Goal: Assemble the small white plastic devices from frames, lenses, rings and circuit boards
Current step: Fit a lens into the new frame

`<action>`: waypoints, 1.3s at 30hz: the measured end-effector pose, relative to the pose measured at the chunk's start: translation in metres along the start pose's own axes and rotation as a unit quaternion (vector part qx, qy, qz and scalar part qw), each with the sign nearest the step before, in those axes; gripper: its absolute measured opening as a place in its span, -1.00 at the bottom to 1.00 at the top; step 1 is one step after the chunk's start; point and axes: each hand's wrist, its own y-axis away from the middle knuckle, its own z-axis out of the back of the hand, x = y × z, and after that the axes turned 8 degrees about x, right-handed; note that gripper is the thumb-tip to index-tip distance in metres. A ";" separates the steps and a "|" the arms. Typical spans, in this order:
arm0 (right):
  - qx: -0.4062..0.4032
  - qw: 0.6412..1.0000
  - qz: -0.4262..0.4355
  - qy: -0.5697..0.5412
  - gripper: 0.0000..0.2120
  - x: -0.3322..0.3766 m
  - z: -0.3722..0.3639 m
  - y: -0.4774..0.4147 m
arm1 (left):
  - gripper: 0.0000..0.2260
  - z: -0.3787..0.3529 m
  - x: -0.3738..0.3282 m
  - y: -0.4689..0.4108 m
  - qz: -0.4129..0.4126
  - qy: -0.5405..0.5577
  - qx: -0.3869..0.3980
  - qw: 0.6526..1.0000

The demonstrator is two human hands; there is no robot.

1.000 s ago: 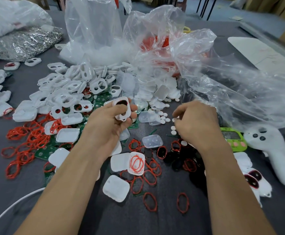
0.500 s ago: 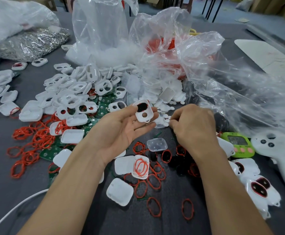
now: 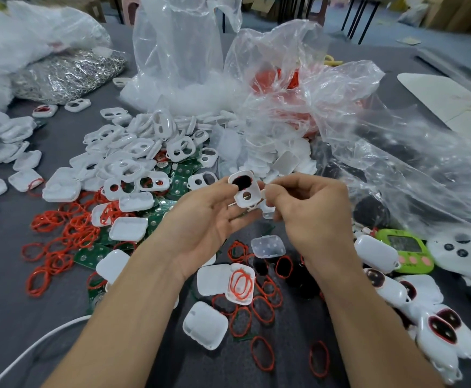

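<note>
A white frame [image 3: 245,191] with 1 dark opening and 1 small round hole is held above the bench [image 3: 10,289], clamped at its edges by the grip of the left hand [image 3: 206,222]. The right hand [image 3: 312,217] is curled just beside it, its grip apparently pinched on a small white part [image 3: 268,213], which is too blurred to name. Red rings [image 3: 60,233] and green circuit boards [image 3: 184,175] are scattered beneath.

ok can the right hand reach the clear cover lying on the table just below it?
Probably yes: the clear cover lies uncovered close to the right hand, with nothing on top of it. The hand seems to pinch a small white part, so that goes first.
</note>
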 end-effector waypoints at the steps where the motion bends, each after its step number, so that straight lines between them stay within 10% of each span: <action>1: -0.006 1.000 -0.005 0.011 -0.85 -0.001 -0.004 0.000 | -0.67 0.001 0.000 -0.001 -0.001 0.001 0.004 1.000; 20: -0.088 0.981 0.083 0.152 -0.78 -0.007 -0.019 0.002 | -0.45 -0.002 0.004 0.000 -0.019 0.030 0.059 0.998; 39: 0.006 0.998 -0.020 -0.067 -0.83 -0.013 0.009 -0.017 | -0.73 -0.007 0.008 0.000 -0.009 -0.106 -0.043 0.993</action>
